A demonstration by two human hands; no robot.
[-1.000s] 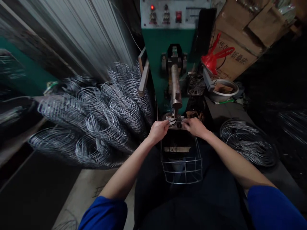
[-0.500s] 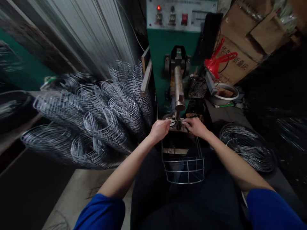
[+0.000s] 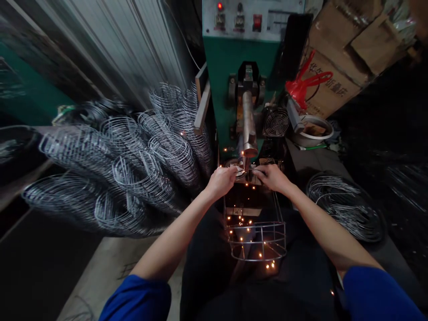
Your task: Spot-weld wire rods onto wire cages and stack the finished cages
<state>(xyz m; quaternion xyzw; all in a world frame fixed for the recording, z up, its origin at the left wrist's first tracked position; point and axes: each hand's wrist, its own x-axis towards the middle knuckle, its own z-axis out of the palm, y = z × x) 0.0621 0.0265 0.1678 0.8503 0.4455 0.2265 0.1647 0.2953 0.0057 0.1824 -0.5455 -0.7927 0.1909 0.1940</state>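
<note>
My left hand and my right hand pinch the two sides of a wire frame's upper end, right under the electrode of a spot welder. The wire basket frame hangs down from there toward my lap, its curved, barred end lowest. Orange sparks scatter from the electrode tip over the frame and my dark trousers. Fingertips hide the exact wire ends in my grip.
Stacks of bent wire frames stand close on the left. On the right bench lie a coil of wire pieces and a white bowl. A red plastic bag and cardboard boxes sit behind; a small fan is beside the welder.
Sparks have appeared at the welder's tip and are flying down through the wire frame. Both hands keep nearly the same place and grip; the view has shifted slightly.
</note>
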